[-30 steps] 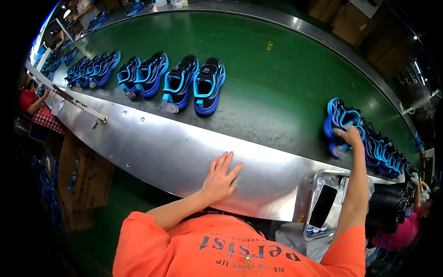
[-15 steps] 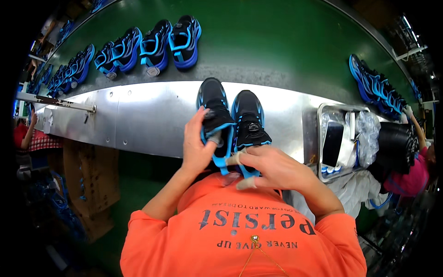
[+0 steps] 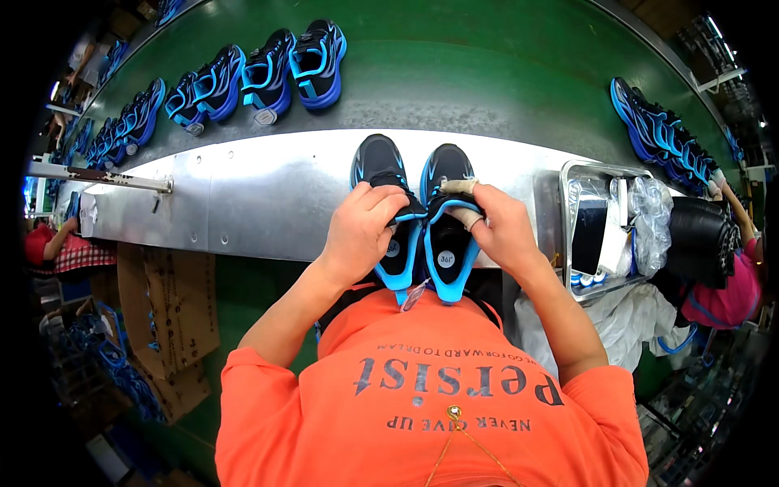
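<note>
Two black sneakers with blue trim stand side by side before me at the metal ledge, toes pointing away. My left hand (image 3: 363, 230) is closed on the tongue of the left sneaker (image 3: 378, 154). With covered fingertips, my right hand (image 3: 497, 221) pinches the tongue of the right sneaker (image 3: 447, 162). Both collars gape, so a round pale sticker shows on each insole. A small paper tag (image 3: 413, 297) hangs between the two heels, close to my shirt.
The metal ledge (image 3: 268, 191) borders a green work surface (image 3: 454, 73). More sneakers (image 3: 319, 65) stand in rows at the far left and right. A metal tray (image 3: 565, 235) on the right holds a phone and plastic bags. Cardboard (image 3: 170, 308) stands lower left; co-workers are at both sides.
My right hand has moved from the heels up to the right sneaker's tongue. The sneakers have come slightly apart at the toes, and their openings are spread wider.
</note>
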Tool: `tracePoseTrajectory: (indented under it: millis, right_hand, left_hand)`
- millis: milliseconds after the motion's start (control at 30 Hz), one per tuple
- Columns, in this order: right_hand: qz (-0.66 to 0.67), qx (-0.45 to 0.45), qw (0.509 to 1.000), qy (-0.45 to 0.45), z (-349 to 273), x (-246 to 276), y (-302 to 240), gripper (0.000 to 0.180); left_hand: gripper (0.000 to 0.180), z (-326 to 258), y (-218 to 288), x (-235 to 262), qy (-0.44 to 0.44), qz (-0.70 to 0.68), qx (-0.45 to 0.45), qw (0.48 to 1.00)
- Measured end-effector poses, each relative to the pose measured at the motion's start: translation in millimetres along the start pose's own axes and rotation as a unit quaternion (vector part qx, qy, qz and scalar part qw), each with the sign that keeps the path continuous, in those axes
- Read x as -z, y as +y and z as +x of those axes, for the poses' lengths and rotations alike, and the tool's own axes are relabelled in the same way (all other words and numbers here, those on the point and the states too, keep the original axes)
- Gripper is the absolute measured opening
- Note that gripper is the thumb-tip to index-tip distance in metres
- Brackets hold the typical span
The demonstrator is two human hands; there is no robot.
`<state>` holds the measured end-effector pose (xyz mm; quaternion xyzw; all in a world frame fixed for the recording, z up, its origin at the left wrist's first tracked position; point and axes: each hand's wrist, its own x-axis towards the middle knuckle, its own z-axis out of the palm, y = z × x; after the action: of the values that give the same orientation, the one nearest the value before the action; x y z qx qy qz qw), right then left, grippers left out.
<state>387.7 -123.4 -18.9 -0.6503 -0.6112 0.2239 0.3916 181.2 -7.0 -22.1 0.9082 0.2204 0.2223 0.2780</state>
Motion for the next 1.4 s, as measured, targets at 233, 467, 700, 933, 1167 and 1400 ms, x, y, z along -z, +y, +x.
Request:
tracePoseTrajectory:
  millis: [233, 467, 700, 933, 1167, 1400]
  right_hand:
    - [-0.046, -0.023, 0.999, -0.016, -11.5, 2.7, -18.8, 0.047]
    - [0.073, -0.094, 0.993, 0.029, -16.5, 5.6, -7.4, 0.041]
    - [-0.17, 0.052, 0.982, 0.056, -38.7, -8.2, 4.1, 0.055]
    - [0.038, -0.066, 0.996, 0.042, -37.7, 11.4, -12.3, 0.056]
    - [0.011, -0.055, 0.997, 0.057, -39.8, 5.9, 0.4, 0.06]
    - [-0.089, -0.016, 0.996, 0.027, -37.1, 10.3, -0.9, 0.057]
  left_hand:
    - [0.045, 1.5, 12.0, -0.7, 0.03, -0.119, 0.094, 0.988]
    - [0.029, -2.2, 10.2, -9.3, -0.1, 0.016, -0.027, 0.994]
    - [0.03, 5.7, 26.6, -21.8, -0.148, 0.16, -0.096, 0.971]
    - [0.057, 3.1, 23.9, -21.1, -0.018, -0.038, -0.005, 0.999]
    - [0.053, 8.0, 13.9, -20.6, -0.059, -0.025, -0.078, 0.995]
    - [0.059, 17.4, 27.7, -21.2, -0.147, 0.013, -0.069, 0.987]
